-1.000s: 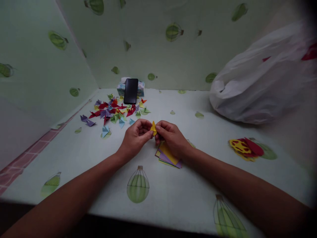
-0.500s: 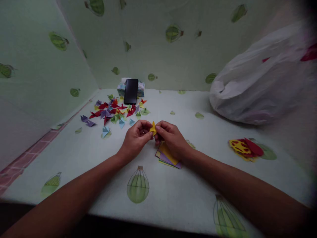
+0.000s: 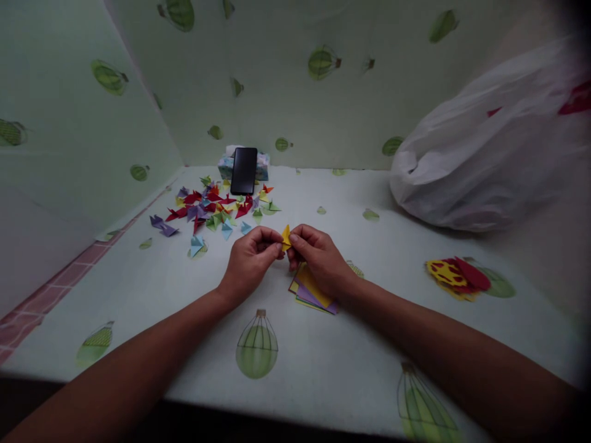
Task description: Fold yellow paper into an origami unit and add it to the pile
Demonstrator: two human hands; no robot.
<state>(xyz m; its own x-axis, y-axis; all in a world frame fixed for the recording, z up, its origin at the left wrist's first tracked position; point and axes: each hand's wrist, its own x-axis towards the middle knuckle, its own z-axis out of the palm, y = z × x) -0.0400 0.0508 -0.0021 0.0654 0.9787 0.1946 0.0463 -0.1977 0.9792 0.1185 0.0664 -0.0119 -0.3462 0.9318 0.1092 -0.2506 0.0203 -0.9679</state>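
A small folded yellow paper with a pointed top is pinched between my two hands above the table. My left hand grips its left side with thumb and forefinger. On its right side, my right hand holds it the same way, its lower fingers curled in. Beneath my right hand lies a stack of coloured paper squares, yellow and purple near the top, partly covered by that hand. Beyond my left hand, a pile of folded paper cranes in red, purple, green, blue and orange spreads over the table.
A black phone leans against a tissue box at the back. At the right, a large white plastic bag stands near red and yellow cut-out pieces. Balloon-patterned covering lines the table and wall.
The folded yellow paper has turned slightly between my fingers, and my left thumb has drawn back a little to the left. My right hand stays almost still.
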